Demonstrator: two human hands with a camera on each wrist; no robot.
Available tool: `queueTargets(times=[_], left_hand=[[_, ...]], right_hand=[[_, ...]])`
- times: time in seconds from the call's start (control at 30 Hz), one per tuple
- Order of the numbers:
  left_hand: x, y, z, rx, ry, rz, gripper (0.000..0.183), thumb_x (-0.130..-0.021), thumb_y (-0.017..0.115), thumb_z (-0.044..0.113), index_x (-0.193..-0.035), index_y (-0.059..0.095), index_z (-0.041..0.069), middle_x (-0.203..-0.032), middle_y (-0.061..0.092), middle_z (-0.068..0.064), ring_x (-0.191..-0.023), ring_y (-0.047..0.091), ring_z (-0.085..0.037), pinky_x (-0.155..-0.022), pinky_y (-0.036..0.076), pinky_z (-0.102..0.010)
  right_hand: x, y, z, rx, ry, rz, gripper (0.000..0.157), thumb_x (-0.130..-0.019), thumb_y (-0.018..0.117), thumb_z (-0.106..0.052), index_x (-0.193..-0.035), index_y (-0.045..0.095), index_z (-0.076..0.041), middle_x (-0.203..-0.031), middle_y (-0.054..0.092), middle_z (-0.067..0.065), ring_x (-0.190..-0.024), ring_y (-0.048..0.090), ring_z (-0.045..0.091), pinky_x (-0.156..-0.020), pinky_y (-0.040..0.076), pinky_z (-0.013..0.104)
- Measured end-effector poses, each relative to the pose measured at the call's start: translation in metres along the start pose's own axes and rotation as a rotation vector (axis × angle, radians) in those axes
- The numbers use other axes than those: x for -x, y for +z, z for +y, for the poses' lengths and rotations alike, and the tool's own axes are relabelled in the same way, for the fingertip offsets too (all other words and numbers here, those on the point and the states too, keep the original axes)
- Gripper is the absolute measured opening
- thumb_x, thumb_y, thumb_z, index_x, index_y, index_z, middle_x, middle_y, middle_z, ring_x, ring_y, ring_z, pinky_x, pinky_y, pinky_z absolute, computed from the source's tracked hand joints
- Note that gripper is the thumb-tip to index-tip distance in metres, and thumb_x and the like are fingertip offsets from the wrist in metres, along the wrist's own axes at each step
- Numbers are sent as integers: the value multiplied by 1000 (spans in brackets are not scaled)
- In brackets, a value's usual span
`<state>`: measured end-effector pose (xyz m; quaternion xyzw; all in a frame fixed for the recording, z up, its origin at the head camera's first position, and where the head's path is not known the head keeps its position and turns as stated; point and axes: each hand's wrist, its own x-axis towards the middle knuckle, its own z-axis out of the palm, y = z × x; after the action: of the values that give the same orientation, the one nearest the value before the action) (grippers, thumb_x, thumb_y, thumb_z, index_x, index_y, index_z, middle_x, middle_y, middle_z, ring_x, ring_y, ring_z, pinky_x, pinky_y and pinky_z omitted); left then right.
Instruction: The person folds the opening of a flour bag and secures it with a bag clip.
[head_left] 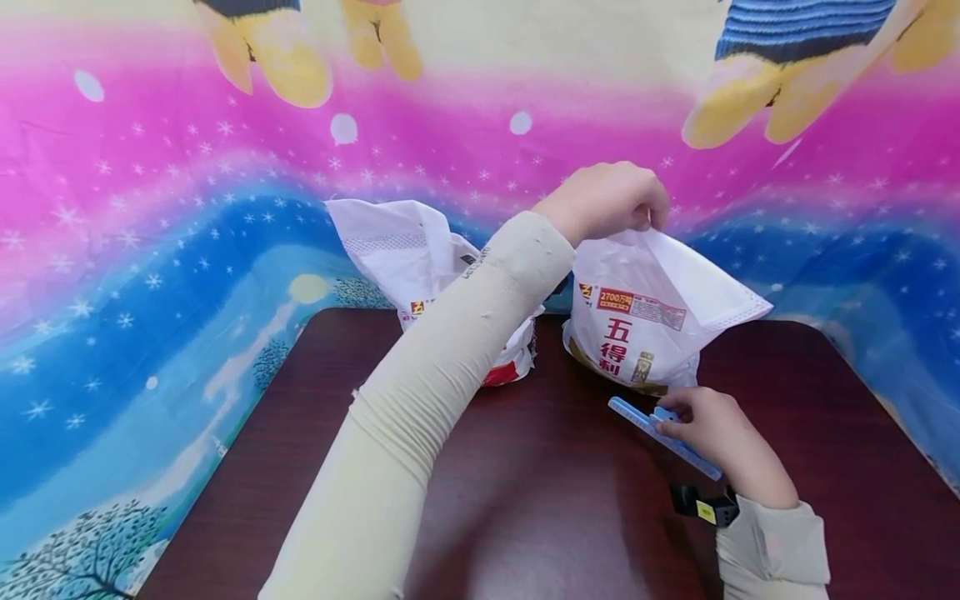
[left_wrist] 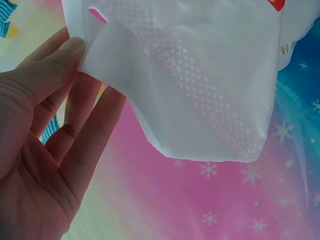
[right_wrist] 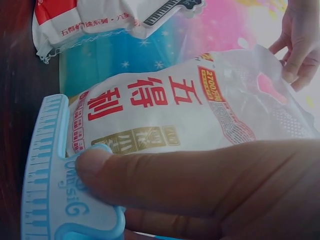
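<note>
A white flour bag [head_left: 615, 287] with red lettering stands on the table, its loose top folded over to the right. My left hand [head_left: 607, 200] pinches the upper edge of this bag; in the left wrist view the thumb and fingers [left_wrist: 70, 50] grip the white film [left_wrist: 200, 125]. In front of the bag my right hand [head_left: 720, 433] holds a light blue plastic clip [head_left: 663, 437]. Piano keys are moulded along the bar of the clip [right_wrist: 42, 165], and the thumb [right_wrist: 150, 175] presses on its lettered grip.
To the left stands a second white bag [head_left: 397, 229], partly hidden behind my left sleeve [head_left: 420, 400]. A black piano-key clip [right_wrist: 170, 12] shows on it in the right wrist view. The dark brown table [head_left: 525, 492] backs onto a printed cloth [head_left: 187, 192].
</note>
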<state>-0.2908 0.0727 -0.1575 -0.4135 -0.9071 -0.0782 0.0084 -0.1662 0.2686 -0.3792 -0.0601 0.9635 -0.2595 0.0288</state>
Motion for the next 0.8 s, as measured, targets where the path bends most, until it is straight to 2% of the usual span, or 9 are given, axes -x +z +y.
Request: queueTargets(times=[0.33,0.8], left_hand=[[0,2,-1,3,15,14,25,-102,60,20,-120,75,29,-123,67,10,-116,54,-8,-95,46,-22],[-1,3,-3,6,18,21,25,-103,60,21,-121,75,29,-125,67,9,-117,55,-8,-96,46,-22]], right_hand=[[3,-2,-5,14,-16,68,34,-80,85,-8,-107,72,8,-100,68,25,-85,63,35,-72,59,51],[13,-6,-15,56,-120,206,31,-81,84,-8,-107,75,5,-98,66,23,-81,60,31,-71,58,53]])
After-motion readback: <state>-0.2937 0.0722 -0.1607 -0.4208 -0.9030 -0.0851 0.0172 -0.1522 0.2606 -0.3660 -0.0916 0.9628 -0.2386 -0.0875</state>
